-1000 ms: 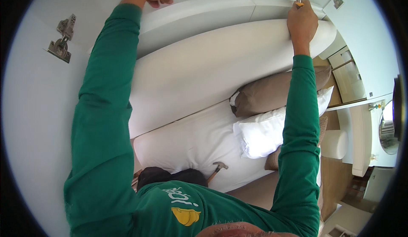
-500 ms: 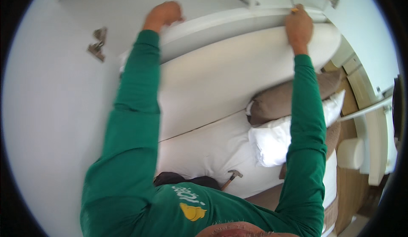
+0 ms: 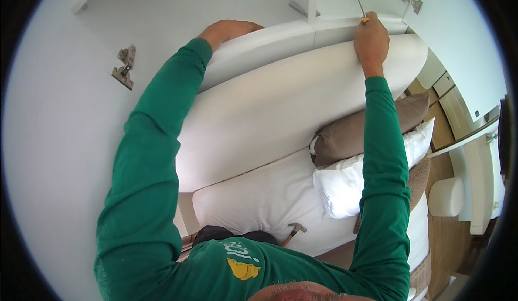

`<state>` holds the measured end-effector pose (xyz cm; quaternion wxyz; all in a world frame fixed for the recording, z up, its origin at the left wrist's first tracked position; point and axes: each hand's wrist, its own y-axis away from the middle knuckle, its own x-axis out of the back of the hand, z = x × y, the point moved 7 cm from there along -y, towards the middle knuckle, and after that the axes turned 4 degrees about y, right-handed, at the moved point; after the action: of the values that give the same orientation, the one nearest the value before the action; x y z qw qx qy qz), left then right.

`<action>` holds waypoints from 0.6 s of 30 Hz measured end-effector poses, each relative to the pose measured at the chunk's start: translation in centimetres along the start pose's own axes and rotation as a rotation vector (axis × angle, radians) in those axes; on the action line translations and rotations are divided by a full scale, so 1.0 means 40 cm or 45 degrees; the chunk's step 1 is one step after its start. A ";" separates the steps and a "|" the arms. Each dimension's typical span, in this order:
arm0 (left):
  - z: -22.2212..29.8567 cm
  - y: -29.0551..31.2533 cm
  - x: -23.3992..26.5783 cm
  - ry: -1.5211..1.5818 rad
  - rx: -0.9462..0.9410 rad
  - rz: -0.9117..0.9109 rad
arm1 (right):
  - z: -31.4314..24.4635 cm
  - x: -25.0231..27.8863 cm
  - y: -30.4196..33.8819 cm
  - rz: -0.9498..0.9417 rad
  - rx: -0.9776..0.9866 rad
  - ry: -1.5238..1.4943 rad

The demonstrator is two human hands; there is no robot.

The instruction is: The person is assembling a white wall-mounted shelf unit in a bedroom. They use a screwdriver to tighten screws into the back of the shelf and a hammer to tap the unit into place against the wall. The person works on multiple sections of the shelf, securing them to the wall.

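Note:
My right hand (image 3: pixel 372 41) is closed around a screwdriver (image 3: pixel 365 20). A bit of its orange handle shows, and its long thin shaft points up into the open white cabinet. This hand is at the cabinet's front edge (image 3: pixel 334 25). My left hand (image 3: pixel 232 32) lies farther left over the same edge, fingers stretched out flat along the cabinet floor; their tips are partly hidden by the edge. Near the right hand, a metal hinge (image 3: pixel 408 0) is fixed by the cabinet's right door. Another hinge (image 3: pixel 125 66) sits left of my left hand.
Below the cabinet stands a padded white headboard (image 3: pixel 291 93). On the bed (image 3: pixel 243 209) lie a brown pillow (image 3: pixel 367 134), a white pillow (image 3: pixel 345 187) and a claw hammer (image 3: pixel 294 233). Open cabinet doors (image 3: pixel 464 42) flank me. A white stool (image 3: pixel 446 197) stands at right.
My left hand has come down to the right and now rests flat over the cabinet edge. My right hand has shifted slightly left and down, and the screwdriver's shaft shows more clearly.

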<state>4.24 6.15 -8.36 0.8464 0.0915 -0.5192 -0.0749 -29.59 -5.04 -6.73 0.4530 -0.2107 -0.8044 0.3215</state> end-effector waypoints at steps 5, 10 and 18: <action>-0.028 -0.061 -0.012 -0.060 0.116 0.042 | 0.001 -0.001 0.001 -0.031 -0.031 -0.018; -0.029 -0.096 0.038 0.374 -0.168 0.084 | 0.004 0.003 0.000 -0.015 -0.055 -0.026; -0.018 -0.080 0.094 1.178 -0.402 0.018 | 0.008 0.005 0.000 -0.017 -0.073 -0.047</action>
<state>6.48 2.27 -6.15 0.9924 -0.0177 -0.0714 -0.0985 -29.97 -5.00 -6.73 0.4340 -0.2124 -0.8229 0.2990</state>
